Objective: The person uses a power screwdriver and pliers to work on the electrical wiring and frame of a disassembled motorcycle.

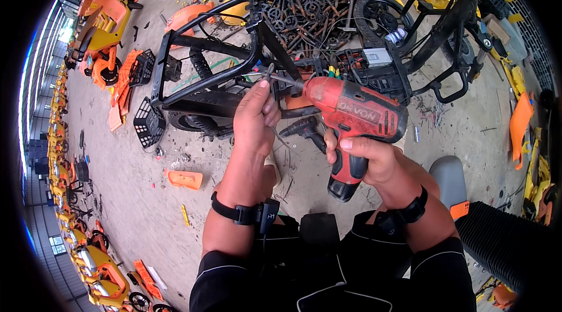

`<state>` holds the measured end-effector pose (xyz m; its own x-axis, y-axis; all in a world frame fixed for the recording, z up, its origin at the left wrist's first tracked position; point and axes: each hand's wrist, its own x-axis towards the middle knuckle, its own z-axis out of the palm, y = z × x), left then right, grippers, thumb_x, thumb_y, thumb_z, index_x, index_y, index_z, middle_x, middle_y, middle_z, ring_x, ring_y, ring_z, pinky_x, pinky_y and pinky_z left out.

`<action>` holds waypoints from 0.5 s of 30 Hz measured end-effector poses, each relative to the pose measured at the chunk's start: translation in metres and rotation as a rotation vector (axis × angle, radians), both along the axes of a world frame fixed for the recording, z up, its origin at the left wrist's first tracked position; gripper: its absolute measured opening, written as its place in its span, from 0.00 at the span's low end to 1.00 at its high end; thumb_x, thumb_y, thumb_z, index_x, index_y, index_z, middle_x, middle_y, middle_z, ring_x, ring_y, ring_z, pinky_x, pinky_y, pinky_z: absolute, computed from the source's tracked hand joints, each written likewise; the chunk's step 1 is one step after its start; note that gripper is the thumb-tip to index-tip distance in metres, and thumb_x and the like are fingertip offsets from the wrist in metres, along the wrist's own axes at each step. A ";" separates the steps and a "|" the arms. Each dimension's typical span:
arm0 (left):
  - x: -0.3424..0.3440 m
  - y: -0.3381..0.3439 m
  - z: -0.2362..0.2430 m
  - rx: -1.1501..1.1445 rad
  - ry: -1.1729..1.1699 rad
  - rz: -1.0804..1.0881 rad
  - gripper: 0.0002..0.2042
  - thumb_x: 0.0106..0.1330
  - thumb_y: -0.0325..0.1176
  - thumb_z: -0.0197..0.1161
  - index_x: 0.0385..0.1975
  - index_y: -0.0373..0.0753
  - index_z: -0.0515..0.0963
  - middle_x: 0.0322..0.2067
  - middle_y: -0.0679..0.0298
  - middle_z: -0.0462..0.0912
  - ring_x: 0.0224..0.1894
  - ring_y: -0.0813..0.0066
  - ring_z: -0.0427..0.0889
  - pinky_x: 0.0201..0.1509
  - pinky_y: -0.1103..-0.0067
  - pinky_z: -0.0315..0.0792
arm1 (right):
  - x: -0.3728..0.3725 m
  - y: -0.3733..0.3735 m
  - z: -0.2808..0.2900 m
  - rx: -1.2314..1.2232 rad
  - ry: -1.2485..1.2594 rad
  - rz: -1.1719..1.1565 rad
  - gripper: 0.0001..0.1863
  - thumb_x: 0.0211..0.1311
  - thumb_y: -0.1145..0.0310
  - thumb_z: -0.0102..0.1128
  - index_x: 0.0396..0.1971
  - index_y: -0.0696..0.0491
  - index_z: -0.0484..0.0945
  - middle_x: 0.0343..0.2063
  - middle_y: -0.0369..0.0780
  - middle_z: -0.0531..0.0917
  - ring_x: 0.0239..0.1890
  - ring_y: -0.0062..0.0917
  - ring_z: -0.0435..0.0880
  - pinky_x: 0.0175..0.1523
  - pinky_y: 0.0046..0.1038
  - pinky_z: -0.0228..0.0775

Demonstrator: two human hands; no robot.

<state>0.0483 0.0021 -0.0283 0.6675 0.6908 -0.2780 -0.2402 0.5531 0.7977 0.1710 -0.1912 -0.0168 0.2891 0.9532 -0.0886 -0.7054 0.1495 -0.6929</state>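
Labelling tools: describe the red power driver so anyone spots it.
From the black tubular frame left of centre, look right to the right hand, gripping the red power driver. Its red body sets it apart from the black drill lower left.

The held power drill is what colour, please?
The power drill is red and black, clearest in the head view.

A stained grey concrete floor spreads wide. On the left, bright light strips run along a grey ribbed wall with a small window; dark mesh lines the far right.
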 end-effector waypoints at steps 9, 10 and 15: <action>0.001 -0.001 0.002 -0.015 0.028 0.044 0.11 0.76 0.39 0.54 0.44 0.37 0.76 0.18 0.77 0.59 0.16 0.87 0.55 0.21 0.85 0.51 | 0.003 -0.002 -0.003 -0.020 -0.003 -0.005 0.27 0.56 0.70 0.61 0.57 0.60 0.71 0.34 0.43 0.80 0.33 0.29 0.81 0.41 0.30 0.74; 0.001 0.000 0.002 -0.020 0.029 0.048 0.12 0.76 0.39 0.54 0.47 0.36 0.76 0.18 0.77 0.58 0.16 0.87 0.54 0.21 0.85 0.51 | 0.004 -0.002 -0.002 -0.031 -0.019 -0.006 0.29 0.55 0.69 0.60 0.59 0.60 0.70 0.35 0.43 0.80 0.33 0.30 0.81 0.41 0.29 0.74; -0.001 -0.001 0.004 -0.021 0.066 0.055 0.16 0.75 0.39 0.54 0.52 0.32 0.76 0.18 0.77 0.57 0.16 0.88 0.54 0.21 0.85 0.51 | 0.007 -0.001 0.002 -0.009 -0.046 -0.043 0.29 0.54 0.69 0.60 0.58 0.61 0.70 0.34 0.44 0.80 0.32 0.30 0.81 0.39 0.29 0.74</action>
